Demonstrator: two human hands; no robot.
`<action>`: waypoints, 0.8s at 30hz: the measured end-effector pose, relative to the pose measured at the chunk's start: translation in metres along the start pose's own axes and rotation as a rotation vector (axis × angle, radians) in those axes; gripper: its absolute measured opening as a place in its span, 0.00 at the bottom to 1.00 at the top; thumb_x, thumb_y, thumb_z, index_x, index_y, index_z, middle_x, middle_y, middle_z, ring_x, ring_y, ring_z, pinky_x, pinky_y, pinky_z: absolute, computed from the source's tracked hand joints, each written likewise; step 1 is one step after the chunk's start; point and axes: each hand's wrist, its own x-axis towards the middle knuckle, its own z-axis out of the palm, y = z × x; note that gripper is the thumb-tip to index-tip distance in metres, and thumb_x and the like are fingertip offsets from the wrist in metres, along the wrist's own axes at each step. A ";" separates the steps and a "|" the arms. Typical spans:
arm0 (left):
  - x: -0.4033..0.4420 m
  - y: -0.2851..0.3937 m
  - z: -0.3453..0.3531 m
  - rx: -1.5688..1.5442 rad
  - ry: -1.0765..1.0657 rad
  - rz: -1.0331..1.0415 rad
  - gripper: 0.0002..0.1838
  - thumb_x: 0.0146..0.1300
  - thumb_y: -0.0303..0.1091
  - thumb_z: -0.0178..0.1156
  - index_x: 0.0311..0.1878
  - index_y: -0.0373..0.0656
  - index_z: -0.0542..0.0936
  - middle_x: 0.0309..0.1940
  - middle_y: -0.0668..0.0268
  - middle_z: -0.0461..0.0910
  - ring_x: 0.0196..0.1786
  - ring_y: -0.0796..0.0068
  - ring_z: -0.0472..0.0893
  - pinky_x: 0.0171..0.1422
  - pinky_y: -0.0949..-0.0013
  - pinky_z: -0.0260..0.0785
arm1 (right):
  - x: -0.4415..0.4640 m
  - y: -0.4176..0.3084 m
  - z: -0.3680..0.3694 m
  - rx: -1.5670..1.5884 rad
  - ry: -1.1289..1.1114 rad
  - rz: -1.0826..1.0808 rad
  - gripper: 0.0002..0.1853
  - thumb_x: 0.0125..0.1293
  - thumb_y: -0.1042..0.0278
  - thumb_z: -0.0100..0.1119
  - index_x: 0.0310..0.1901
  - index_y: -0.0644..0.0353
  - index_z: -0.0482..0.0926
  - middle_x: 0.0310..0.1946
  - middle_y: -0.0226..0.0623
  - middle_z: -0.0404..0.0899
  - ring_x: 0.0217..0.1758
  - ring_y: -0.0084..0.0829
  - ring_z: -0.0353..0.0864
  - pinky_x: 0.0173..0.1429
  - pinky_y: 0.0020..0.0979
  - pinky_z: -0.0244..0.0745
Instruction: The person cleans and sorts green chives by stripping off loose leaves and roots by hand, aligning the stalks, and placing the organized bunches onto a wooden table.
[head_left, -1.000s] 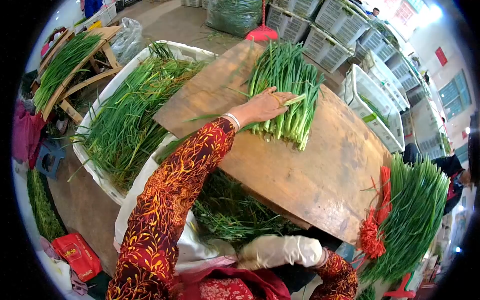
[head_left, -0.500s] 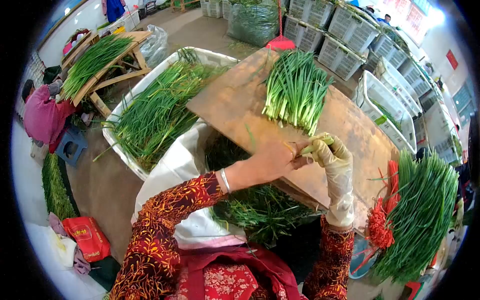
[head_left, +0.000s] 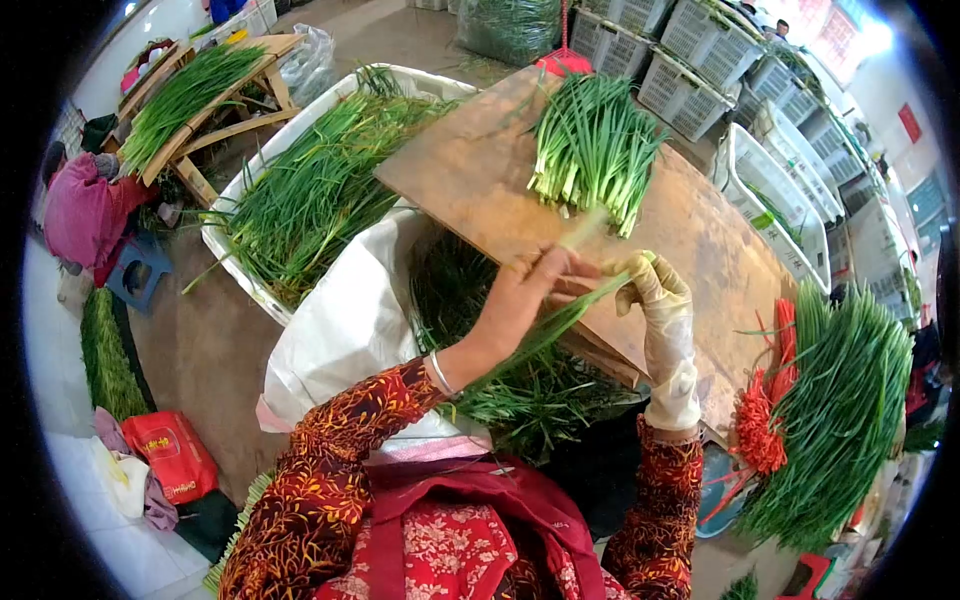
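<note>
In the head view, the person's two hands meet in front of the body, above the near edge of the brown counter point(head_left: 450, 150). The right hand point(head_left: 655, 290), which wears a pale glove, pinches a green stalk point(head_left: 585, 308) near its light end, between the thumb and the bent fingers. From there the stalk slants down to the left, below the fingers of the left hand point(head_left: 525, 290). The left hand is bare, with a bracelet point(head_left: 439, 373) at the wrist. Its fingers are half bent and close to the stalk, but they are blurred, so I cannot tell whether they pinch it or only touch it. A pale blurred streak shows just above these fingers.

Farther back on the counter lies a bunch point(head_left: 597, 140) of greens, with its light ends toward the person. At the right end of the counter are red ties point(head_left: 763, 430), and just beside them is a large heap point(head_left: 835, 430) of long greens. Under the near edge of the counter, loose greens point(head_left: 545, 405) lie in a dark space. To the left stand a white crate point(head_left: 440, 86) full of greens and a white sheet point(head_left: 335, 325) beside it. Farther left, a co-worker in pink point(head_left: 85, 215) is near a blue stool point(head_left: 140, 272).
</note>
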 end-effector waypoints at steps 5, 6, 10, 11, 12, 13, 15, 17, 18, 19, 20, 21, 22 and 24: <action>-0.006 0.026 -0.047 -0.106 0.253 0.322 0.12 0.68 0.44 0.44 0.41 0.46 0.69 0.25 0.71 0.70 0.21 0.86 0.63 0.24 0.82 0.54 | -0.001 -0.018 -0.029 -0.090 0.109 0.026 0.15 0.63 0.53 0.53 0.35 0.58 0.77 0.24 0.29 0.75 0.22 0.17 0.70 0.24 0.17 0.63; -0.009 0.025 -0.061 -0.007 0.244 0.395 0.13 0.69 0.43 0.42 0.41 0.45 0.70 0.26 0.71 0.72 0.23 0.87 0.64 0.24 0.83 0.54 | 0.003 -0.026 -0.045 -0.179 0.244 -0.031 0.16 0.63 0.51 0.52 0.36 0.57 0.77 0.24 0.27 0.74 0.23 0.16 0.70 0.25 0.17 0.63; -0.038 -0.037 -0.084 0.623 -0.066 0.158 0.09 0.65 0.35 0.48 0.40 0.41 0.73 0.26 0.67 0.73 0.31 0.76 0.74 0.40 0.74 0.68 | 0.025 -0.136 -0.072 -0.408 0.311 -0.600 0.17 0.64 0.52 0.48 0.39 0.58 0.77 0.29 0.29 0.75 0.28 0.18 0.70 0.30 0.20 0.64; -0.044 -0.073 -0.098 0.791 -0.225 0.280 0.08 0.63 0.35 0.49 0.41 0.44 0.74 0.29 0.63 0.75 0.32 0.70 0.77 0.40 0.70 0.69 | 0.029 -0.159 -0.075 -0.473 0.343 -0.714 0.17 0.65 0.53 0.47 0.40 0.59 0.76 0.31 0.30 0.75 0.30 0.19 0.71 0.33 0.21 0.64; -0.056 -0.089 -0.102 1.228 -0.353 0.166 0.09 0.62 0.36 0.49 0.43 0.48 0.74 0.31 0.59 0.77 0.31 0.63 0.78 0.40 0.66 0.69 | 0.033 -0.178 -0.077 -0.540 0.371 -0.815 0.16 0.65 0.55 0.46 0.41 0.60 0.76 0.33 0.30 0.75 0.32 0.20 0.71 0.35 0.22 0.65; -0.053 -0.078 -0.081 1.548 -0.691 -0.411 0.12 0.62 0.35 0.48 0.49 0.52 0.72 0.43 0.63 0.77 0.48 0.66 0.74 0.52 0.62 0.65 | 0.037 -0.194 -0.079 -0.608 0.396 -0.903 0.16 0.66 0.56 0.45 0.42 0.60 0.76 0.35 0.31 0.75 0.34 0.22 0.72 0.37 0.23 0.65; -0.076 -0.135 -0.093 1.692 -0.872 -0.301 0.28 0.59 0.44 0.53 0.64 0.59 0.60 0.62 0.61 0.60 0.66 0.57 0.55 0.64 0.42 0.47 | 0.050 -0.212 -0.080 -0.804 0.452 -1.065 0.16 0.67 0.58 0.43 0.44 0.61 0.75 0.38 0.33 0.76 0.38 0.24 0.72 0.42 0.25 0.66; -0.082 -0.145 -0.082 1.763 -0.931 -0.298 0.40 0.53 0.49 0.59 0.67 0.57 0.52 0.67 0.61 0.52 0.70 0.54 0.46 0.67 0.38 0.36 | 0.064 -0.213 -0.081 -1.093 0.461 -1.207 0.17 0.68 0.60 0.41 0.46 0.62 0.75 0.42 0.34 0.76 0.42 0.26 0.73 0.46 0.27 0.67; -0.078 -0.136 -0.074 1.704 -0.982 -0.326 0.39 0.55 0.47 0.58 0.68 0.56 0.50 0.68 0.61 0.49 0.71 0.55 0.44 0.68 0.39 0.35 | 0.077 -0.200 -0.082 -1.143 0.413 -1.223 0.17 0.68 0.62 0.40 0.48 0.63 0.75 0.43 0.35 0.76 0.44 0.27 0.74 0.49 0.28 0.68; -0.079 -0.142 -0.071 1.636 -0.958 -0.317 0.40 0.55 0.45 0.58 0.68 0.56 0.50 0.68 0.62 0.49 0.71 0.58 0.44 0.70 0.43 0.37 | 0.093 -0.184 -0.084 -1.086 0.332 -1.162 0.17 0.69 0.63 0.39 0.49 0.63 0.75 0.45 0.36 0.76 0.46 0.28 0.74 0.51 0.29 0.68; -0.082 -0.141 -0.077 1.594 -0.964 -0.152 0.38 0.55 0.43 0.57 0.67 0.55 0.51 0.67 0.61 0.52 0.70 0.58 0.48 0.69 0.45 0.40 | 0.114 -0.142 -0.088 -0.820 0.162 -0.921 0.18 0.69 0.61 0.40 0.51 0.63 0.73 0.47 0.35 0.75 0.50 0.28 0.72 0.55 0.29 0.65; -0.084 -0.119 -0.080 1.374 -0.903 0.012 0.33 0.56 0.40 0.55 0.65 0.53 0.57 0.61 0.58 0.62 0.65 0.53 0.58 0.65 0.46 0.51 | 0.136 -0.099 -0.092 -0.537 0.076 -0.681 0.19 0.69 0.60 0.41 0.54 0.63 0.72 0.49 0.34 0.75 0.54 0.29 0.70 0.59 0.29 0.62; -0.074 -0.083 -0.061 1.367 -0.912 -0.019 0.25 0.59 0.39 0.52 0.61 0.49 0.62 0.54 0.57 0.70 0.55 0.54 0.70 0.56 0.53 0.63 | 0.135 -0.077 -0.073 -0.445 0.035 -0.502 0.18 0.67 0.63 0.42 0.54 0.61 0.72 0.49 0.34 0.74 0.54 0.29 0.70 0.59 0.29 0.63; -0.073 -0.008 -0.063 1.043 -0.825 -0.131 0.19 0.62 0.39 0.50 0.55 0.47 0.67 0.47 0.57 0.74 0.46 0.58 0.76 0.47 0.61 0.69 | 0.110 -0.040 -0.024 -0.474 -0.050 -0.328 0.16 0.64 0.69 0.46 0.54 0.59 0.72 0.49 0.34 0.74 0.53 0.29 0.70 0.58 0.29 0.64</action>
